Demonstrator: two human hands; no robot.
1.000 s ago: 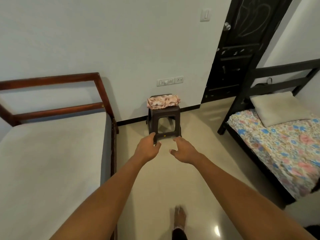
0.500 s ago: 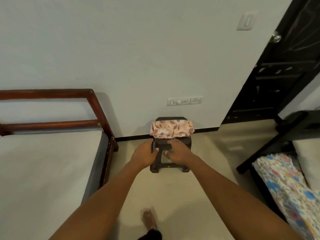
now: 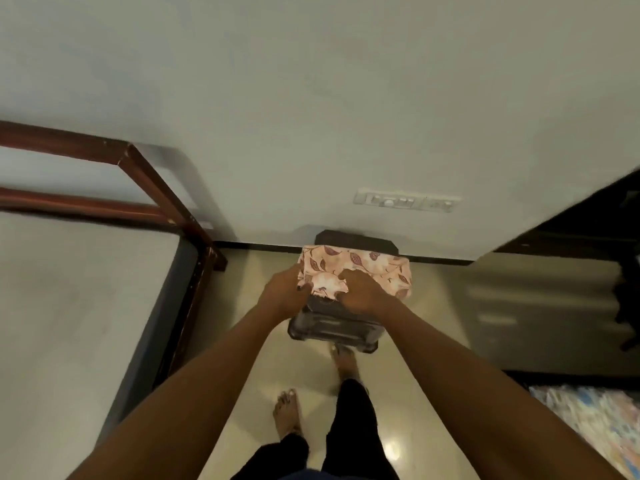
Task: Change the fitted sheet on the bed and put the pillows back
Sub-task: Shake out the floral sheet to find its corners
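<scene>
A folded pink sheet with a leaf print (image 3: 374, 268) lies on a dark plastic stool (image 3: 336, 327) against the wall. My left hand (image 3: 284, 292) grips the sheet's near left corner. My right hand (image 3: 360, 292) holds its near edge, fingers curled over the cloth. On the left stands the wooden-framed bed (image 3: 162, 202) with its bare grey mattress (image 3: 69, 306) and no pillows on it.
A second bed with a flowered sheet (image 3: 595, 420) shows at the lower right, beside a dark door (image 3: 588, 230). A switch panel (image 3: 408, 202) sits on the wall above the stool. My bare feet (image 3: 287, 410) stand on the tiled floor between the beds.
I have walked up to the stool. Both hands moved forward from the stool's front and took hold of the folded sheet on top.
</scene>
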